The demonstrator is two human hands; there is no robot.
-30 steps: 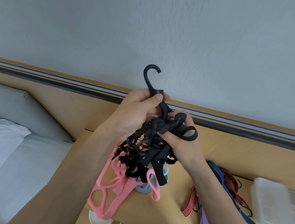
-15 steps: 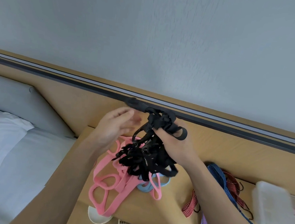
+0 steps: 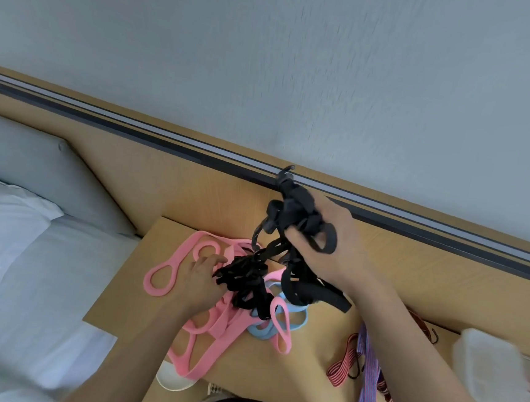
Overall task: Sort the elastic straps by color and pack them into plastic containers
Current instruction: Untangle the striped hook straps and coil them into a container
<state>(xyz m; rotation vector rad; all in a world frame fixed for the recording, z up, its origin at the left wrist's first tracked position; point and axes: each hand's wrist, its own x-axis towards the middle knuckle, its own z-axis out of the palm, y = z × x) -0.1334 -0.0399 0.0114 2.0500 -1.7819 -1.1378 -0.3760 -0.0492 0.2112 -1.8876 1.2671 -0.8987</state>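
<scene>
Here the step in hand looks like pulling one colour free of the mixed pile: nothing is packed yet, and the black straps are the ones being worked on.

Furthest left is the bed (image 3: pixel 12 259), beside the surface (image 3: pixel 305 380). On the surface's left part lie the pink straps (image 3: pixel 167 275), flat and looped. The left hand (image 3: pixel 199 278) rests low on them, fingers stretched toward the lower end of the black straps (image 3: pixel 250 276). The fingertips meet that tangle, but I cannot tell whether they pinch it or only touch it.

The black straps run up and right from there into the right hand (image 3: pixel 327 248), which is raised above the surface and clamped round the upper bunch, with a hook (image 3: pixel 283 176) sticking out on top. The hands are apart, joined only by the tangle. A blue strap (image 3: pixel 295 319) lies under the hanging black ends, caught among pink loops.

Further right lie a red strap (image 3: pixel 342 364) and a purple strap (image 3: pixel 367 386), near each other. The container (image 3: pixel 492 374) sits at the far right, blurred, well apart from both hands.

The next move probably calls for holding the pink straps down while lifting the black ones clear, then carrying them across to the container.
</scene>
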